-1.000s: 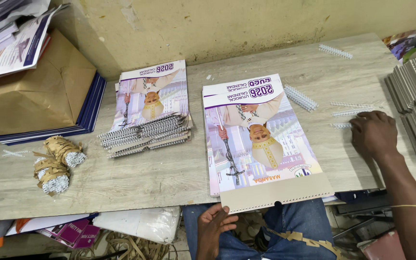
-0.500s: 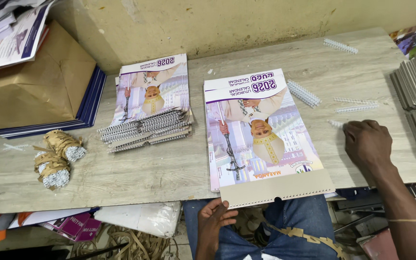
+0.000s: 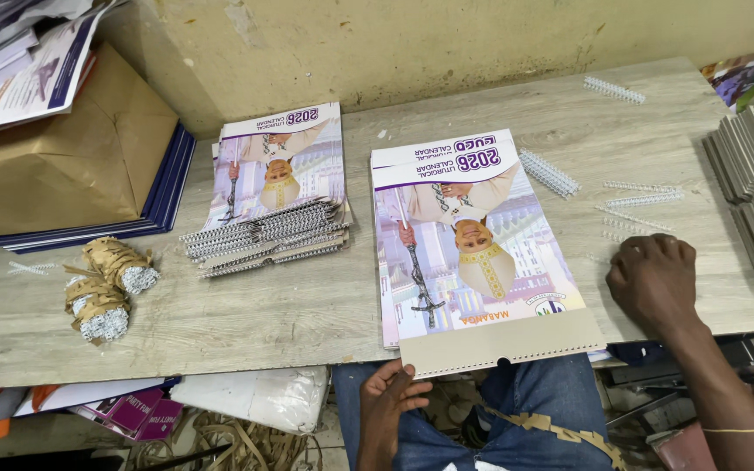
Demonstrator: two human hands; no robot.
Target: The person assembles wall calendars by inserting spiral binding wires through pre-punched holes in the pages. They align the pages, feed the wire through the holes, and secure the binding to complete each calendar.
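I see the left hand [image 3: 392, 397] pinching the calendar stack's [image 3: 473, 253] grey backing edge. The right hand [image 3: 654, 281] rests curled on the worktop [image 3: 246, 305], its grip closed on nothing, loose wire combs [image 3: 643, 199] just beyond it.

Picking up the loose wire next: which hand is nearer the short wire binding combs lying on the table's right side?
Right. The right hand rests just below the wire combs, almost touching the lowest. The left hand is at the calendar's bottom edge, far off.

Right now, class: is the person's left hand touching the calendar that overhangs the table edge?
Touching. The head view shows the left hand with its fingers against the grey backing edge of the calendar.
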